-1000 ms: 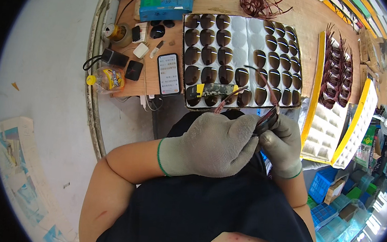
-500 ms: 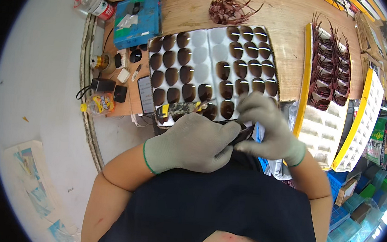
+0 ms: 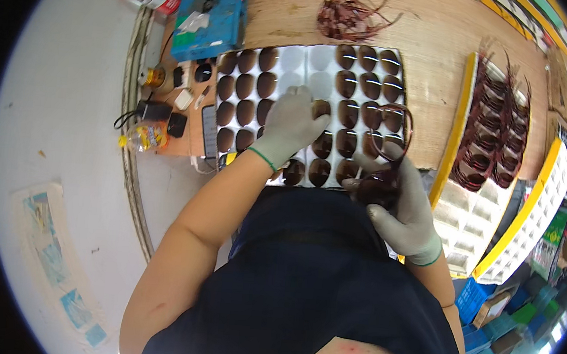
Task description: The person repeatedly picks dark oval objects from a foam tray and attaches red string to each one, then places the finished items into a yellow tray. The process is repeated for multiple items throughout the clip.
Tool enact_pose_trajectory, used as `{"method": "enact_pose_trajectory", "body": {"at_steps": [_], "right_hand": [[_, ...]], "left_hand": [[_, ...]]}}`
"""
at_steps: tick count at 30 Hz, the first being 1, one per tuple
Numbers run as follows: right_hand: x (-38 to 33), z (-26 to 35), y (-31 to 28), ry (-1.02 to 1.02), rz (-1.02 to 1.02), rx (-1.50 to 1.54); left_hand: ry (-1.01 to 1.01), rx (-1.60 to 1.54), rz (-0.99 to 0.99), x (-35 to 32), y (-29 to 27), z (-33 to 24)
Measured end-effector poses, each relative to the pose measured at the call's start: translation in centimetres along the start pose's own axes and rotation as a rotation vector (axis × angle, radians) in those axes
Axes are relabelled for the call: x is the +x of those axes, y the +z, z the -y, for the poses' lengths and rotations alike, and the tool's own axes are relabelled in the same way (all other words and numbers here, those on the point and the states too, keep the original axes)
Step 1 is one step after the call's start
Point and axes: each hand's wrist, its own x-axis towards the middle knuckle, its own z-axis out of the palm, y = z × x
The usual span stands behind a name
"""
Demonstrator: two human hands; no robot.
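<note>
A tray (image 3: 332,54) lies in front of me, lined with rows of brown tinted lenses, with bare white places in its middle columns. Over its centre reaches my left hand (image 3: 291,124) in a pale grey glove, thumb spread from the fingers, beside a lens (image 3: 321,109). I see nothing held in it. My gloved right hand (image 3: 408,213) is closed on a reddish-brown eyeglass frame (image 3: 409,123) at the tray's near right corner. The frame's upper rim looks see-through, with tray lenses showing behind it; a dark lens (image 3: 377,190) shows in the part by my fingers.
White compartment trays with yellow edges (image 3: 451,147) stand at the right, one bearing stacked reddish frames (image 3: 480,136). A tangle of reddish strips (image 3: 349,19) lies at the back. A blue box (image 3: 210,28), bottles (image 3: 147,136) and a phone (image 3: 208,131) are at the left.
The hands, together at the near edge of the tray before, have parted. My left hand has gone forward over the lenses; my right has moved right with the eyeglass frame, now plainly seen.
</note>
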Motion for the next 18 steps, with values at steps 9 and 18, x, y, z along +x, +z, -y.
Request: {"method": "enact_pose_trajectory", "body": {"at_steps": [9,18], "right_hand": [[1.2,-0.2,3.9,0.102,0.01,-0.423],[1.7,0.6,10.9,0.112,0.241,-0.304]], "left_hand": [[-0.044,-1.449,0.404,-10.3,-7.7,-1.2],[-0.187,-1.892,0.562,-14.6,-8.8,3.7]]}}
